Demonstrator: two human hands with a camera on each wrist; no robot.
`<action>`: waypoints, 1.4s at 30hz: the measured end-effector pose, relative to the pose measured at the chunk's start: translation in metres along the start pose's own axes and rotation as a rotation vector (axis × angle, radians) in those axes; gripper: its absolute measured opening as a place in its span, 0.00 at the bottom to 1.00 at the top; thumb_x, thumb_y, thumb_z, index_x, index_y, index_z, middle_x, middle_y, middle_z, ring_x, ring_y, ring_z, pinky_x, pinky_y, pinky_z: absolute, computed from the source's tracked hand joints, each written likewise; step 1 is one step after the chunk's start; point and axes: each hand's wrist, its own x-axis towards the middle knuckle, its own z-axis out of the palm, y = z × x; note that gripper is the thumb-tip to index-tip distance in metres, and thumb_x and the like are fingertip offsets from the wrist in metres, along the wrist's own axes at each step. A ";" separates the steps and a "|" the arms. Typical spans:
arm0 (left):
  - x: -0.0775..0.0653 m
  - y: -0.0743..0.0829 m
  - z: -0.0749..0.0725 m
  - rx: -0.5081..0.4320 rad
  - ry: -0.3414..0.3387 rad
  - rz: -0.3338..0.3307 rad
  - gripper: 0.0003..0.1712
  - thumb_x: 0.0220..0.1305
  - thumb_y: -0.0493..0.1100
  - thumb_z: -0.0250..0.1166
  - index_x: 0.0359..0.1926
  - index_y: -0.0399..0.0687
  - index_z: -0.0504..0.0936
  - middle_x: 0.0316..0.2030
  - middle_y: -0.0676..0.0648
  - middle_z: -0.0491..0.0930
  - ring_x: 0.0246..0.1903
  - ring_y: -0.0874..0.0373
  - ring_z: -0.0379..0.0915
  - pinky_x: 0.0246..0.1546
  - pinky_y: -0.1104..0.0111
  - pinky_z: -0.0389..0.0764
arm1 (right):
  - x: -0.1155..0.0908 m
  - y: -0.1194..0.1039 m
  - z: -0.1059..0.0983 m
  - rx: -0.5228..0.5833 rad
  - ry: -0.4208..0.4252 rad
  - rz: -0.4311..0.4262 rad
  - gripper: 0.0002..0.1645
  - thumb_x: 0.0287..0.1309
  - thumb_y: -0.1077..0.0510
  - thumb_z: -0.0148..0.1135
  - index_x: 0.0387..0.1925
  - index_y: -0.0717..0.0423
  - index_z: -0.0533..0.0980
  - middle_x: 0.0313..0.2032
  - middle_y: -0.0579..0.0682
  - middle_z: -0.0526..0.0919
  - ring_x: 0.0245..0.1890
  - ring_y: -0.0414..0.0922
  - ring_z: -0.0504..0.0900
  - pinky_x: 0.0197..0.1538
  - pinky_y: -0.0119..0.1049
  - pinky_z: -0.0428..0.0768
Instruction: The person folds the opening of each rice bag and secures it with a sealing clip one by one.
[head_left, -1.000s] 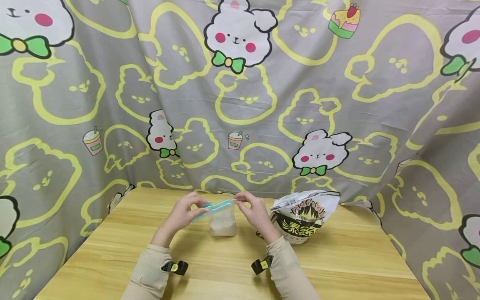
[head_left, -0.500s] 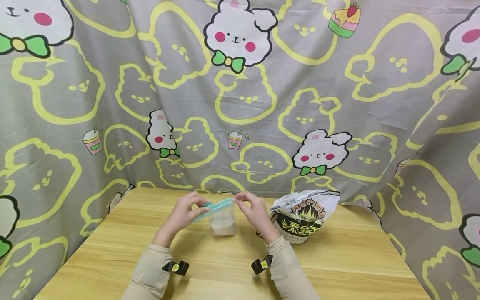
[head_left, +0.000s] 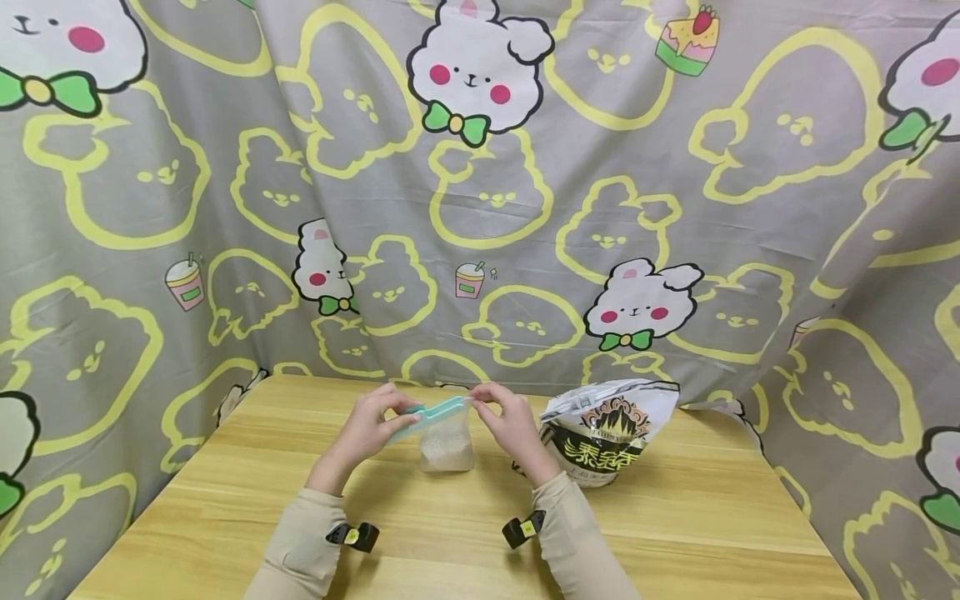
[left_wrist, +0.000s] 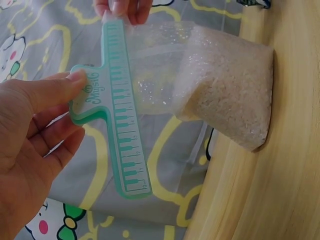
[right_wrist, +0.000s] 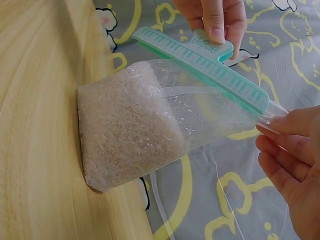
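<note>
A clear plastic bag of rice (head_left: 447, 450) stands on the table, its lower part filled and its upper part thin and slack. A mint-green bag clip (left_wrist: 122, 110) with piano keys printed along its bar lies across the bag's top. My left hand (head_left: 369, 425) pinches the clip's handle between thumb and fingers. With thumb and fingertips, my right hand (head_left: 508, 421) pinches the bag's top corner just beyond the clip's end, as the right wrist view shows. Whether the clip's bars are pressed together on the plastic, I cannot tell.
A larger white and black printed bag (head_left: 607, 437) stands on the wooden table (head_left: 435, 542), right of my right hand. Behind the table hangs a grey curtain (head_left: 517, 275) with cartoon figures. Both forearms wear a small black wrist camera (head_left: 354, 536).
</note>
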 end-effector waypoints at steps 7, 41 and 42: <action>0.001 0.001 0.002 -0.001 0.018 0.032 0.08 0.53 0.37 0.73 0.36 0.47 0.88 0.28 0.55 0.77 0.30 0.68 0.71 0.21 0.75 0.70 | 0.000 0.000 0.000 0.004 -0.001 0.008 0.05 0.57 0.63 0.67 0.37 0.56 0.82 0.35 0.51 0.88 0.37 0.46 0.87 0.44 0.40 0.85; 0.007 0.004 0.008 -0.023 0.004 0.023 0.08 0.53 0.38 0.73 0.37 0.47 0.88 0.27 0.55 0.75 0.29 0.70 0.68 0.19 0.76 0.68 | 0.001 0.001 -0.005 -0.033 0.003 -0.029 0.04 0.57 0.62 0.67 0.36 0.55 0.85 0.33 0.48 0.87 0.37 0.44 0.84 0.44 0.38 0.83; 0.007 0.004 0.008 -0.024 0.003 0.021 0.08 0.53 0.38 0.73 0.37 0.47 0.88 0.27 0.55 0.75 0.29 0.70 0.68 0.19 0.76 0.68 | 0.001 0.001 -0.006 -0.035 -0.001 -0.029 0.04 0.58 0.62 0.67 0.36 0.54 0.85 0.33 0.48 0.87 0.37 0.43 0.83 0.44 0.37 0.83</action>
